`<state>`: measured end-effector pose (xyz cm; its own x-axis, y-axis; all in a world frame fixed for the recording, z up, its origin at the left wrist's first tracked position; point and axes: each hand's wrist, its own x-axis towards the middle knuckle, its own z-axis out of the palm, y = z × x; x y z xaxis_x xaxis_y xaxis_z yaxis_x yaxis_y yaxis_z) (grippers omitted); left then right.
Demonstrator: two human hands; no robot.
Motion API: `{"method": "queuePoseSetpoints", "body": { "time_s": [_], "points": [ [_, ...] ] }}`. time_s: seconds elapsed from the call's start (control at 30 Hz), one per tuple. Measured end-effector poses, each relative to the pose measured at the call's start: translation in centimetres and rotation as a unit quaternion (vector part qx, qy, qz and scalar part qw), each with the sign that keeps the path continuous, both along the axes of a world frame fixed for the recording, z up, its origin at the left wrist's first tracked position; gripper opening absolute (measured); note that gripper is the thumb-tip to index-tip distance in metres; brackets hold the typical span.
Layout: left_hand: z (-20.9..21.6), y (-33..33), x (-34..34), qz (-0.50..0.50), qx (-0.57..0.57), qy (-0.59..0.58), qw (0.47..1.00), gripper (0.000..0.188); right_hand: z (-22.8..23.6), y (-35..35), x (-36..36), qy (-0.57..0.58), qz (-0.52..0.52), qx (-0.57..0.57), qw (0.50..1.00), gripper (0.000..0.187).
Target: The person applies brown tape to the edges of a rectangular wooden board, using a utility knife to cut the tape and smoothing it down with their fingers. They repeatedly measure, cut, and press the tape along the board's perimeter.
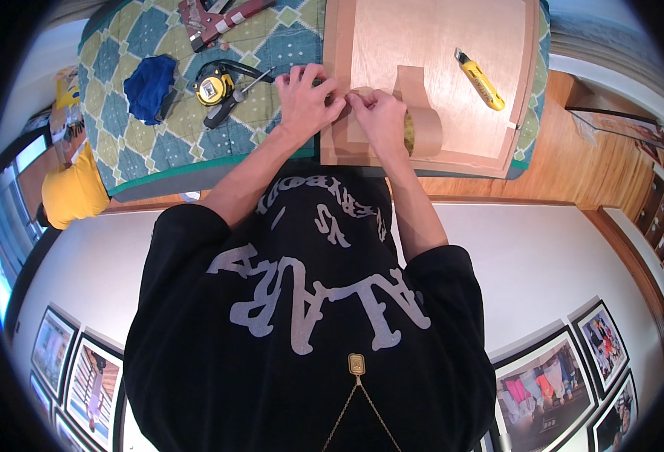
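Note:
A flat wooden panel (452,45) lies in front of me, its edges bordered with brown paper tape (335,147). At its left edge my left hand (308,99) is bent, thumb and forefinger drawn together on the tape; the tips are partly hidden. Just to the right, my right hand (379,119) pinches the tape near the same border. A roll of brown tape (427,129) sits beside my right wrist, its yellowish core partly showing, with a loose strip standing out beyond it. On the panel's right side rests a yellow utility knife (480,80).
The quilted green table cover (166,154) holds a blue cloth (149,88), a yellow tape measure (213,88), a screwdriver (226,109) and a dark red staple gun (223,22) left of the panel. Something yellow (74,192) stands past the table's left edge.

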<state>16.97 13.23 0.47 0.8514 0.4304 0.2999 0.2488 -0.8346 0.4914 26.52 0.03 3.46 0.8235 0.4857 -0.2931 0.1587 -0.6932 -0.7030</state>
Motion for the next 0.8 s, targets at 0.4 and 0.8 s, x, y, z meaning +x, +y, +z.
{"method": "queuePoseSetpoints", "body": {
  "time_s": [0.4,0.8],
  "points": [
    [-0.5,-2.7,0.0,0.077,0.027,-0.048,0.995,0.014,-0.9,-0.2,-1.0,-0.031,-0.036,0.045,0.998,0.024],
    [0.9,-4.1,-0.3,0.173,0.144,-0.002,0.974,0.017,4.8,-10.1,16.0,-0.263,0.065,-0.155,0.950,0.032]
  ]
}}
